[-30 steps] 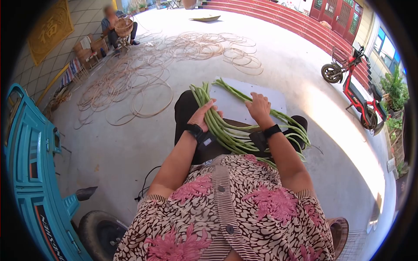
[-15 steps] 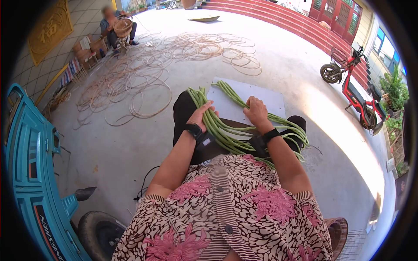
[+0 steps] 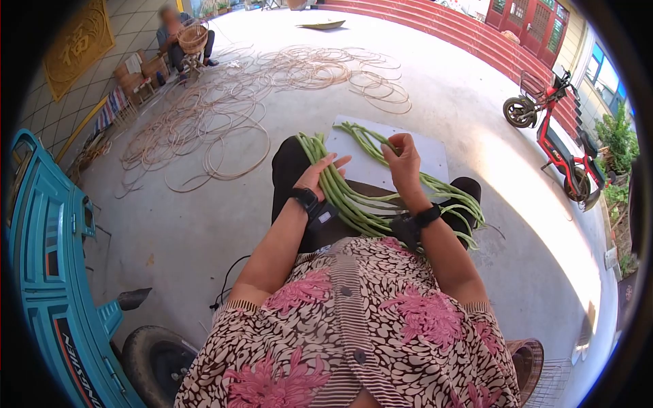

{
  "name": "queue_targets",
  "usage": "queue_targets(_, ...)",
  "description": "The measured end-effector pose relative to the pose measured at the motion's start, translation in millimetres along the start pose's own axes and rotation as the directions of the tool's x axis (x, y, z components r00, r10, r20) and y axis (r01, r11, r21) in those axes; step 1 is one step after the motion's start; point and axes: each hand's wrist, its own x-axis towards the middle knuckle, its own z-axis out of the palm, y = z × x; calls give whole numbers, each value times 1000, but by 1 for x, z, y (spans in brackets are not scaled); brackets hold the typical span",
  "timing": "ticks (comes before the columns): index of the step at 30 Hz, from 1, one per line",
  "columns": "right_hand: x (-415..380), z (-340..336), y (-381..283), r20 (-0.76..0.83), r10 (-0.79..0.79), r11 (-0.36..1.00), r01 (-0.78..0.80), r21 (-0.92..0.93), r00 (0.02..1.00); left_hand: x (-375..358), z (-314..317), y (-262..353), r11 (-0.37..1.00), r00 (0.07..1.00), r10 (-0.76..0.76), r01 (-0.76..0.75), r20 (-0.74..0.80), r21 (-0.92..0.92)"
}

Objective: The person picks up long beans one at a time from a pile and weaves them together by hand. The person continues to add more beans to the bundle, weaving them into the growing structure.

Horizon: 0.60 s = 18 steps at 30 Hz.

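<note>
A thick bunch of green long beans (image 3: 343,204) lies across my lap, curving to the right over my knee. My left hand (image 3: 317,178) is around the upper part of this bunch, with some fingertips sticking out past it. A smaller group of long beans (image 3: 362,141) rests on a pale flat board (image 3: 427,151) in front of me. Above the board, my right hand (image 3: 406,162) is closed in a pinch at these beans, seemingly on a single strand. The beans under my right wrist are partly hidden.
Coiled canes (image 3: 224,129) spread over the concrete ahead. Beyond them a person (image 3: 178,41) sits with a woven basket (image 3: 193,39). A teal vehicle (image 3: 51,231) stands at left, a red scooter (image 3: 554,139) at right. Red steps (image 3: 435,30) rise behind.
My right hand has lifted slightly and turned, its fingers now pinched upward at the smaller group of beans. My left hand stays on the bunch, its fingers a little straighter.
</note>
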Motion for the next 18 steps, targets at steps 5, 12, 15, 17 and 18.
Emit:
queue_targets(5, -30, 6, -9, 492, -68, 988, -8, 152, 868, 12, -18, -3, 1000, 1000, -14, 14, 7, 27)
queue_targets(12, -37, -3, -14, 652, 5, 952, -203, 229, 759, 3, -3, -4, 997, 998, 54, -56, 34, 57)
queue_targets(15, -39, -4, -12, 669, -7, 957, -188, 219, 743, 5, -9, -1, 998, 985, -7, -3, 174, 55)
queue_targets(17, -41, -6, -13, 672, 1, 956, -198, 217, 741, -1, -2, 0, 999, 987, -11, 4, 159, 47)
queue_targets(18, -42, -8, -17, 671, 16, 950, -220, 220, 741, -1, -1, 0, 999, 989, -4, -3, 146, 51)
